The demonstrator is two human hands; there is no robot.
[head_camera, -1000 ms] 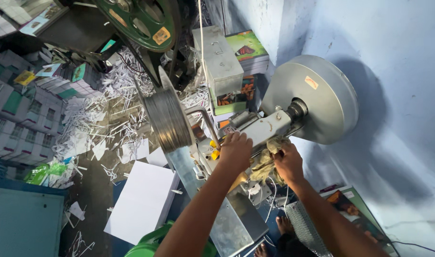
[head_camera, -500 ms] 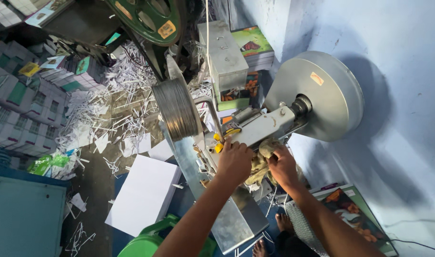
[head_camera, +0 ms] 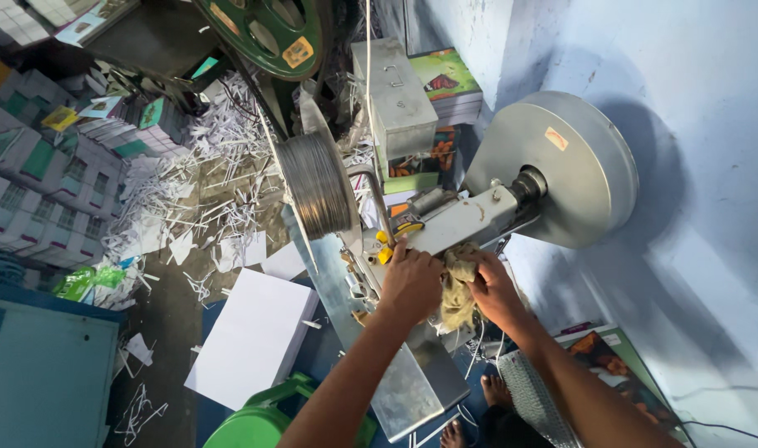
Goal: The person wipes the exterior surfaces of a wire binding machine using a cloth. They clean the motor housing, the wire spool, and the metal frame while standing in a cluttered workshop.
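Note:
My left hand rests on the head of a grey wire-stitching machine, its fingers by yellow knobs. My right hand grips a dirty tan rag pressed against the machine beside the left hand. A spool of silver wire stands just left of the hands. A large grey flywheel disc sits at the machine's right end. A sloped metal table runs below my left forearm.
A stack of white paper lies on the floor at the left, with paper scraps strewn beyond it. Stacks of printed booklets fill the far left. A green stool and bare feet are below. A blue wall is on the right.
The view has moved closer to the machine. Both hands stay at the machine head; the right hand's rag has shifted slightly along the machine.

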